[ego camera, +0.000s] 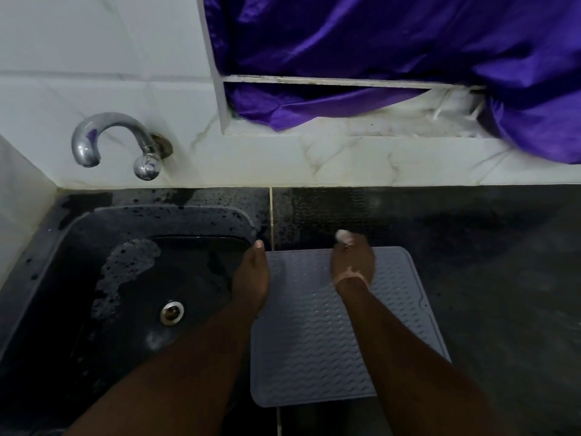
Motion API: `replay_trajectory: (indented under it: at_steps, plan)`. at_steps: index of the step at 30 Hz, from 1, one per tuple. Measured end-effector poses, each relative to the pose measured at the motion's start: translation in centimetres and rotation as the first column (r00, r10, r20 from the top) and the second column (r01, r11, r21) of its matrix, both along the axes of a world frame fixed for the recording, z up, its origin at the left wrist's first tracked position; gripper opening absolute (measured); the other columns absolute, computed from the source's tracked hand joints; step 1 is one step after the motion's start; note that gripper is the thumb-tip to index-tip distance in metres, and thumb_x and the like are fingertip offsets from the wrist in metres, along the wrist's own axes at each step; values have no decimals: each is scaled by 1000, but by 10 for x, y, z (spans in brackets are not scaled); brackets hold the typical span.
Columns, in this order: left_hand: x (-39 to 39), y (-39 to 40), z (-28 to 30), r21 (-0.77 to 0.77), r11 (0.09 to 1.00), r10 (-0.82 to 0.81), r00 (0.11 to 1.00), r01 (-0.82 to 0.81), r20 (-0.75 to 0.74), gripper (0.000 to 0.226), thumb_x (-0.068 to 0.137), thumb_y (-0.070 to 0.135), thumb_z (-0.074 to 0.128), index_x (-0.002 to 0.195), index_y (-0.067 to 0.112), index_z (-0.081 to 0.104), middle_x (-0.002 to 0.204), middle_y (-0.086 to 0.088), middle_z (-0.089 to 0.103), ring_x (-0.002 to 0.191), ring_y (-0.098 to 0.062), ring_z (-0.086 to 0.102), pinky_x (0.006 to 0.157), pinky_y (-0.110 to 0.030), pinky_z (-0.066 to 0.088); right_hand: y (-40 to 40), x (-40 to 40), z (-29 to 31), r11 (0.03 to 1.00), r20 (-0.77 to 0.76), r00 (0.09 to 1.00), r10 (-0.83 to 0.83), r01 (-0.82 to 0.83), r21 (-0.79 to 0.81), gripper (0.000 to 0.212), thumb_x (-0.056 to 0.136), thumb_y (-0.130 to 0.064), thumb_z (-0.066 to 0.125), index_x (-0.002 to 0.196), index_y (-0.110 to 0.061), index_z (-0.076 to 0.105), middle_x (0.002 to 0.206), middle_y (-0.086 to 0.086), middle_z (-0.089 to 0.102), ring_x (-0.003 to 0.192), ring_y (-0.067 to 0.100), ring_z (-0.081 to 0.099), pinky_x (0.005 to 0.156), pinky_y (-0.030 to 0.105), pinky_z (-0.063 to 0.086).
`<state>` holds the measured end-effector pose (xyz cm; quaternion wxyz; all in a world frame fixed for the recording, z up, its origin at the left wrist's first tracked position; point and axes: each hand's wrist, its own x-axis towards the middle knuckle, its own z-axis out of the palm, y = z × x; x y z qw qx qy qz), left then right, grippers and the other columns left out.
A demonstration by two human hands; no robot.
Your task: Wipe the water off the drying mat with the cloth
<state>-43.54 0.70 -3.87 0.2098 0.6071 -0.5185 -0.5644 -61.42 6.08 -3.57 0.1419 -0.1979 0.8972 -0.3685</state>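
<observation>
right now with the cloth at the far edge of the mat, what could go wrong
The right hand grips only a small wad of cloth, so it may smear water rather than lift it. The drying mat lies right beside the sink, steadied only by the left hand at its edge; a hard stroke could slide it.

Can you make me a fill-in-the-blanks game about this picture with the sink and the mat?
1. The grey drying mat lies on the counter to the ____ of the sink.
2. The right hand grips a small white ____ at the mat's far edge.
3. The curtain in the window is ____.
4. The left hand rests at the mat's ____ edge.

Missing words: right, cloth, purple, left
</observation>
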Motion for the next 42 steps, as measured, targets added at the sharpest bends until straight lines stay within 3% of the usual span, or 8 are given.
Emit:
replay_trajectory:
  at_steps: [10, 16, 20, 22, 27, 31, 36, 42]
  plan:
    - [-1, -1, -15, -45, 997, -53, 984, 62, 169, 77, 98, 68, 21, 156, 18, 30, 154, -14, 43, 138, -40, 42, 115, -50, 34, -14, -13, -24, 935, -14, 961, 275, -264, 237, 26, 93, -25, 58, 108, -5, 63, 109, 19, 65, 100, 36, 64, 77, 34, 50]
    - [-6, -3, -7, -24, 999, -42, 991, 45, 126, 79, 97, 69, 21, 156, 17, 30, 156, -15, 40, 139, -40, 41, 115, -50, 34, -36, 46, -22, 756, -68, 780, 621, -575, 313, 23, 95, -25, 56, 107, -8, 64, 109, 18, 65, 103, 35, 63, 83, 35, 51]
    - [-3, -7, -20, 13, 999, 32, 999, -32, 17, 119, 66, 99, 19, 154, 19, 34, 153, -14, 45, 136, -37, 46, 115, -54, 36, -49, 64, -5, 584, 88, 610, 787, -784, 212, 26, 95, -34, 57, 85, -14, 71, 88, 11, 70, 83, 31, 67, 70, 33, 54]
    - [0, -13, -31, 23, 1000, 5, 1000, -5, 29, 126, 61, 104, 18, 154, 21, 34, 156, -13, 42, 138, -35, 44, 116, -55, 34, -44, 57, 1, 624, 166, 632, 757, -774, 102, 33, 99, -38, 54, 86, -14, 72, 83, 10, 72, 76, 26, 67, 67, 32, 54]
    - [-4, 2, 1, -104, 989, -84, 979, 104, 186, 71, 100, 65, 21, 148, 17, 42, 146, -16, 51, 132, -40, 48, 108, -47, 38, -4, -23, -10, 930, -74, 931, 358, -349, 118, 22, 91, -21, 57, 106, -16, 72, 104, 9, 73, 98, 28, 67, 82, 31, 55]
    - [-7, 22, 0, -233, 933, -197, 930, 276, 311, 58, 101, 59, 23, 119, 20, 63, 112, -10, 69, 104, -29, 65, 90, -40, 51, 26, -91, -13, 905, -183, 958, 221, -132, 403, 31, 92, -17, 57, 121, -7, 60, 121, 21, 60, 112, 37, 57, 89, 39, 50]
    - [-7, 36, 1, -199, 956, -150, 941, 216, 302, 51, 107, 48, 28, 107, 13, 65, 96, -5, 67, 91, -21, 63, 85, -34, 50, 14, -67, -26, 840, -148, 902, 405, -303, 450, 26, 95, -23, 57, 116, -8, 63, 120, 19, 60, 114, 36, 56, 93, 38, 50]
    - [11, 24, -18, -133, 981, -80, 915, 143, 395, 28, 102, 9, 48, 128, 3, 56, 123, -18, 63, 115, -33, 61, 100, -43, 48, -25, 42, -23, 733, -167, 743, 649, -550, 400, 28, 93, -20, 54, 118, -11, 63, 119, 15, 59, 113, 32, 55, 91, 37, 49]
